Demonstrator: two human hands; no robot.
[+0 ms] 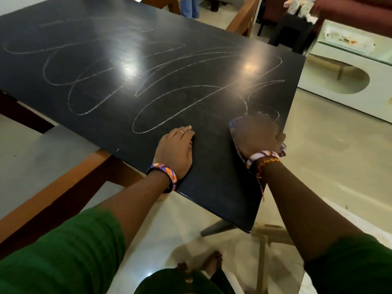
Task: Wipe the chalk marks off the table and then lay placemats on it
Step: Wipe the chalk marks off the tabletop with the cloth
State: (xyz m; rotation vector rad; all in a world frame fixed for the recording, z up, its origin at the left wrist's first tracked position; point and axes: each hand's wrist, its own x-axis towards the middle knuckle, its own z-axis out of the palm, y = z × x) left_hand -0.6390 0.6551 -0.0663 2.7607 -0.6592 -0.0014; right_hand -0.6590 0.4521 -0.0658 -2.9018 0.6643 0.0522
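Observation:
A black table (pixel 106 66) is covered with looping white chalk marks (pixel 161 81). My left hand (pixel 177 149) rests flat on the tabletop near its front edge, fingers straight. My right hand (pixel 256 134) presses a light patterned cloth (pixel 234 126) onto the table near the right edge, over the end of a chalk loop; the hand is blurred and hides most of the cloth. No placemats are in view.
A wooden bench (pixel 63 183) stands at the left below the table. A white low cabinet (pixel 347 81) is on the right, and a dark stool with items (pixel 297 28) stands at the back. Another person's legs (pixel 191 7) show beyond the table's far edge.

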